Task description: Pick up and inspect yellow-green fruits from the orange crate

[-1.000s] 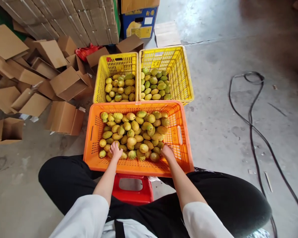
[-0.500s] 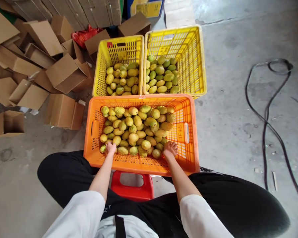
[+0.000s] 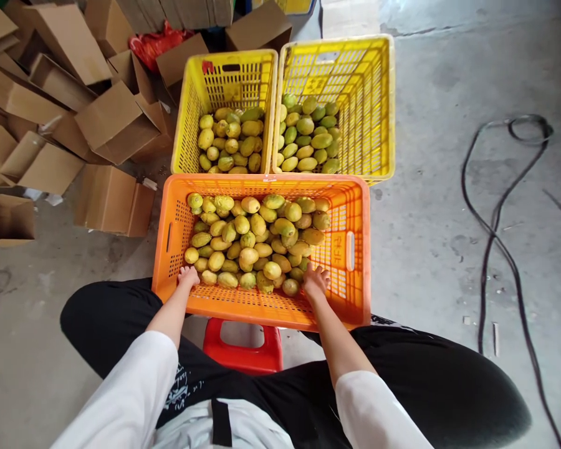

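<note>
An orange plastic crate (image 3: 262, 305) stands before my knees. It holds many oval yellow-green fruits (image 3: 249, 256), which resemble small papayas or mangoes. At the pile's left front edge is my left hand (image 3: 188, 275), its fingers loosely apart beside the nearest fruits and nothing seen in it. My right hand (image 3: 316, 279) is inside the crate at the right front of the pile. Its fingers are spread, close to a greenish fruit, and it holds nothing visible.
Behind stand two yellow crates, the left (image 3: 180, 125) and right (image 3: 364, 112) both partly filled with similar fruits. Cardboard boxes (image 3: 116, 121) are heaped at left, with a red bag (image 3: 156, 45). A red stool (image 3: 243, 362) is under the orange crate. A black cable (image 3: 505, 249) lies at right.
My left hand has moved left and outward, off the fruits at the pile's front corner. My right hand has shifted slightly left. The view has tilted a little.
</note>
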Demonstrator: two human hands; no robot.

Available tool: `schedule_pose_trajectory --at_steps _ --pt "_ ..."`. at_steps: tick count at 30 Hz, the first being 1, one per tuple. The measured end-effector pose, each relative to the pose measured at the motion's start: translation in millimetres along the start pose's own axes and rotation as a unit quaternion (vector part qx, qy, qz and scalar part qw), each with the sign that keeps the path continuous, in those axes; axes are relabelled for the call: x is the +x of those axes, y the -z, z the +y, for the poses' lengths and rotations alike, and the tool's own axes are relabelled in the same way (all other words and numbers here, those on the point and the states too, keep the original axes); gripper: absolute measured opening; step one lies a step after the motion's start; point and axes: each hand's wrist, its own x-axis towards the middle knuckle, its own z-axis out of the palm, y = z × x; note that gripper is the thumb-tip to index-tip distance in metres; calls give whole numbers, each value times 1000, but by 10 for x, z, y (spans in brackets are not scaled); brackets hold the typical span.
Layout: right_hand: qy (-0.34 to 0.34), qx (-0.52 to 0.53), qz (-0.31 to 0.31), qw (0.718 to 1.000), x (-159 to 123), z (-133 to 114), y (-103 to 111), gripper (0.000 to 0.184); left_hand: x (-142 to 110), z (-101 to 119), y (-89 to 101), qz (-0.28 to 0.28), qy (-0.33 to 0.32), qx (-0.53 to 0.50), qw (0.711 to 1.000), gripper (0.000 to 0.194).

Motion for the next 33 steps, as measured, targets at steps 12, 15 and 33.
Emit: schedule_pose_trajectory --at_steps 12,15,33 --pt "4 32 -61 998 -112 -120 206 48 -75 -17 37 17 -71 83 994 46" --pt "5 33 -72 997 -101 -101 229 53 -51 -15 54 14 -81 83 993 44" --pt "50 34 -161 985 -51 -96 357 72 -267 49 111 4 -95 100 990 68"
